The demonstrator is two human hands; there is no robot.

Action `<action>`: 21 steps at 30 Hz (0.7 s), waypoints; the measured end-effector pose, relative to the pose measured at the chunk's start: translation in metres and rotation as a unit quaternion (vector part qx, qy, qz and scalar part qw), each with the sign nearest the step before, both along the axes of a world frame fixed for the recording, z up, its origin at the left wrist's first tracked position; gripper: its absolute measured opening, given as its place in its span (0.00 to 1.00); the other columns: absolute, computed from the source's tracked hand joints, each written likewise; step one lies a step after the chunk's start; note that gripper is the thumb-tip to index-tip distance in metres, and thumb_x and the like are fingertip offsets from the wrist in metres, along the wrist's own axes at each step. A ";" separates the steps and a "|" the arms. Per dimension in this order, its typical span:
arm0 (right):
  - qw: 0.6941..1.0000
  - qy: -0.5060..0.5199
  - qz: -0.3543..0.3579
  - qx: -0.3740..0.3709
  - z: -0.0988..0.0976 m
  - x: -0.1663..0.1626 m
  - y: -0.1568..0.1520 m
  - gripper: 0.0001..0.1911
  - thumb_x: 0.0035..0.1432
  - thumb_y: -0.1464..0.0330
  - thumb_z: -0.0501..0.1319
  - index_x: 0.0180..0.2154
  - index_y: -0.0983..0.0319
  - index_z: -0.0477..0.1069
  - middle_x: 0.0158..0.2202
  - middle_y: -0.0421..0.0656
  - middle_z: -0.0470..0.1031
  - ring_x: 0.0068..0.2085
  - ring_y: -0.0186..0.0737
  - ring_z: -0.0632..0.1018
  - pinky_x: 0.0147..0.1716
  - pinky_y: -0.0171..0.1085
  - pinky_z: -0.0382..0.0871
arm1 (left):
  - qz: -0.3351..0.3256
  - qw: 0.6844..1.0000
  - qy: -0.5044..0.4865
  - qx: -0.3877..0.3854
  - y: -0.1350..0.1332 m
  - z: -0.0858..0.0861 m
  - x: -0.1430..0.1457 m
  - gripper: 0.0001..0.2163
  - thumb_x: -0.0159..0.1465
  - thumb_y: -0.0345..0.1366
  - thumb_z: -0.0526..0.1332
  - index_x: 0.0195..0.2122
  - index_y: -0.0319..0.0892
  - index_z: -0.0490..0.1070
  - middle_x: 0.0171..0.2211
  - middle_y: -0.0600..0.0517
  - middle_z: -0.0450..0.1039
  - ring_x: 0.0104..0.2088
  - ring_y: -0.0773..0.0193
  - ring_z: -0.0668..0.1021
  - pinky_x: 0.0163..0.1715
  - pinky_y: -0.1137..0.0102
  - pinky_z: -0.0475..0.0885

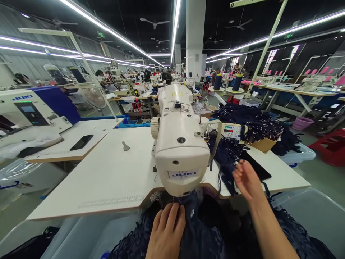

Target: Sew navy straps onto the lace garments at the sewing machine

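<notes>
Nearest, the navy fabric (205,233) is pressed under the flat, unclenched fingers of the left hand (166,230) at the tabletop's (107,176) near edge, below the sewing machine (180,144). Farther right, the right hand (246,181) is held loose, fingers spread, beside the navy pieces (228,158).

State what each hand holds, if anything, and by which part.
Nothing is gripped: left hand lies flat on the navy fabric under the sewing machine; right hand hovers open beside navy strips.

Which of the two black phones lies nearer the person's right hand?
The phone right of the white sewing machine, just beyond the right hand; the other phone lies far off on the left side table.
</notes>
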State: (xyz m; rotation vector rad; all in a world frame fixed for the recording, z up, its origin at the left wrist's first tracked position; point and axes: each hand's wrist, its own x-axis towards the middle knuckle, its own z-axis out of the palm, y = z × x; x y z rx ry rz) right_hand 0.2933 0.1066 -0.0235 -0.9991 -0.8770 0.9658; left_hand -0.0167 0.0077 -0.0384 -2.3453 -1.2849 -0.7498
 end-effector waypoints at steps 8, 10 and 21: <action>0.964 0.228 0.117 -0.073 0.010 -0.037 -0.052 0.10 0.52 0.66 0.67 0.33 0.61 0.68 0.17 0.27 0.48 0.15 0.24 0.47 0.10 0.22 0.47 | -0.118 0.991 0.053 -0.023 0.006 0.024 -0.005 0.17 0.55 0.25 0.51 0.44 0.37 0.70 0.58 0.42 0.66 0.60 0.60 0.65 0.58 0.67 0.59; 0.924 0.271 0.220 -0.156 0.002 -0.064 -0.068 0.13 0.53 0.62 0.67 0.36 0.63 0.69 0.15 0.27 0.53 0.13 0.21 0.46 0.09 0.21 0.43 | -0.118 0.988 0.090 -0.047 0.005 0.031 -0.006 0.23 0.55 0.27 0.53 0.54 0.38 0.67 0.61 0.46 0.64 0.60 0.60 0.64 0.58 0.67 0.58; 0.928 0.156 0.332 -0.069 0.021 -0.072 -0.088 0.21 0.54 0.49 0.64 0.29 0.60 0.69 0.18 0.34 0.61 0.17 0.26 0.57 0.18 0.28 0.54 | -0.109 0.981 0.123 -0.106 0.000 0.034 -0.013 0.44 0.60 0.59 0.58 0.68 0.34 0.47 0.58 0.40 0.66 0.55 0.51 0.68 0.51 0.65 0.62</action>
